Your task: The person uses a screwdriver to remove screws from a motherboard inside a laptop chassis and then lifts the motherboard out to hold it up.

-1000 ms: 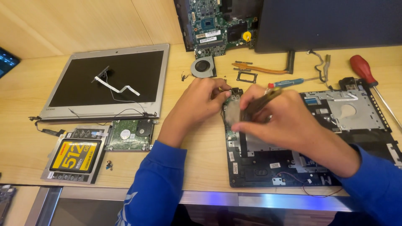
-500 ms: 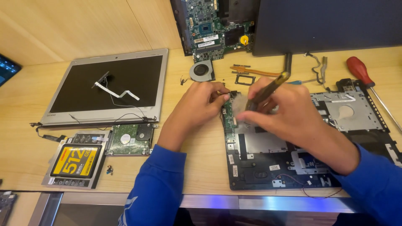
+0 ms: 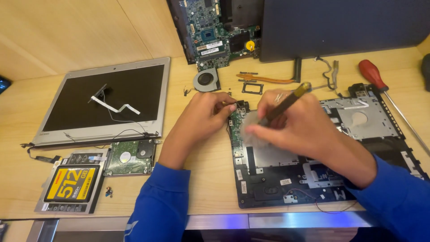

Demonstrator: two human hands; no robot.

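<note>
Brass-handled tool (image 3: 286,102) is slanting from upper right down-left, pinched in the right hand (image 3: 300,125), its tip lying hidden near the black laptop base (image 3: 286,179)'s upper-left corner; the left hand (image 3: 204,114) is pinching that corner, just beside.

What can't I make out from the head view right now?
- Brush bristles: motion-blurred over the laptop base, so the contact spot is unclear.
- Left hand fingertips: what they pinch at the base's corner is too small to tell.
- Motherboard: cut off by the top edge.
- Red-handled screwdriver: tip runs out at the right edge.
</note>
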